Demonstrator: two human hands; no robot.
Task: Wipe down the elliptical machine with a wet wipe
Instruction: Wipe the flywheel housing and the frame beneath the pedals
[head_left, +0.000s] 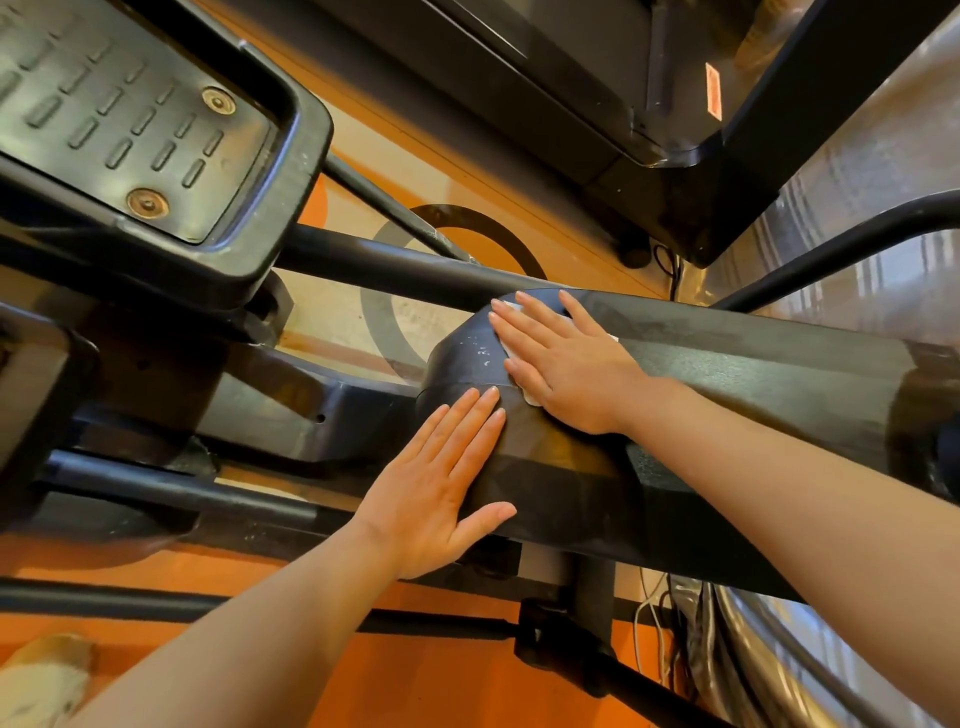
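The right hand (563, 364) presses a white wipe (531, 399) flat against the black elliptical housing (727, 374), fingers straight; the left hand (441, 488) rests flat just beside it, holding nothing

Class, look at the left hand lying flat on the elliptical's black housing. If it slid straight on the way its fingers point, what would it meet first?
Probably the right hand and the wipe under it: the left hand points up-right along the housing, fingertips nearly touching them.
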